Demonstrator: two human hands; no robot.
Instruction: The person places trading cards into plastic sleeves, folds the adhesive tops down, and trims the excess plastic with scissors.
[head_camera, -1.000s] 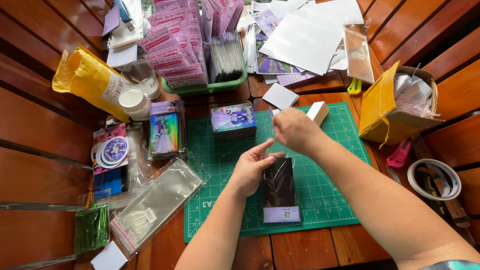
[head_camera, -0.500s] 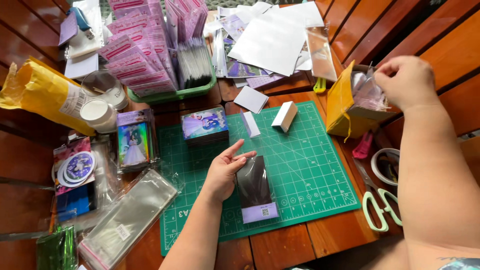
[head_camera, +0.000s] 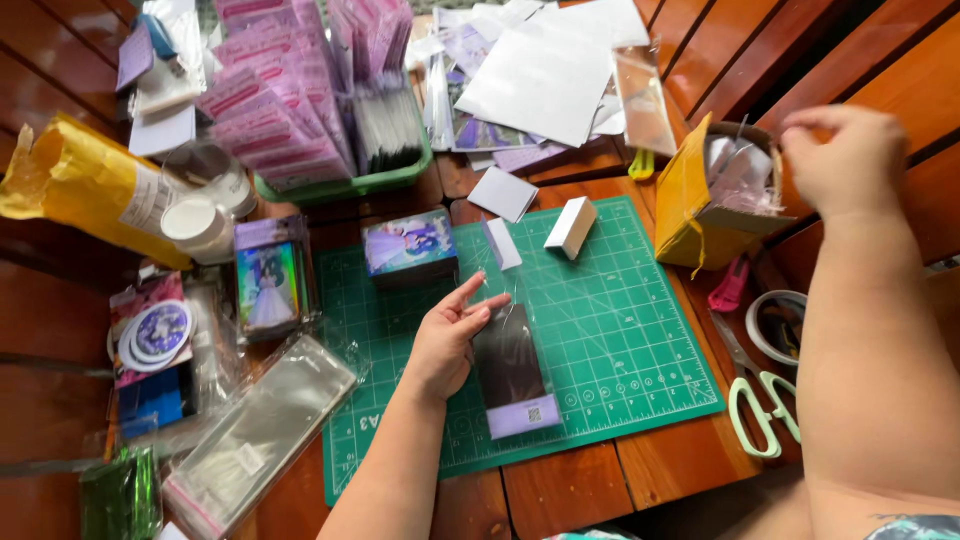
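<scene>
Sleeved card (head_camera: 512, 372), dark with a pale lilac strip at its lower end, lies flat on our green cutting mat (head_camera: 620, 330), near the mat's front edge. Our left hand (head_camera: 448, 335) rests beside its upper left corner, fingers loosely spread and half extended, the fingertips touching the clear sleeve's top edge rather than gripping it. Our right hand (head_camera: 845, 160) hangs over the yellow padded envelope (head_camera: 700, 205) at the mat's right side, fingers curled together above the crumpled clear wrap inside; we cannot tell whether they pinch anything.

On the mat's far edge we see a small box with a purple picture (head_camera: 410, 247), a white slip (head_camera: 502, 243) and a small white block (head_camera: 571, 226). Left of the mat stands a holographic card in a sleeve (head_camera: 268, 282), with round purple stickers (head_camera: 155, 335) further left and a stack of clear cellophane bags (head_camera: 255, 430) in front. A green tray (head_camera: 345, 185) holds pink-labelled packets (head_camera: 265, 120). A yellow roll (head_camera: 85, 185) lies at far left. White sheets (head_camera: 545, 75) are piled at the back. Pale green scissors (head_camera: 760, 405) and a tape roll (head_camera: 775, 325) sit to the right of the mat.
</scene>
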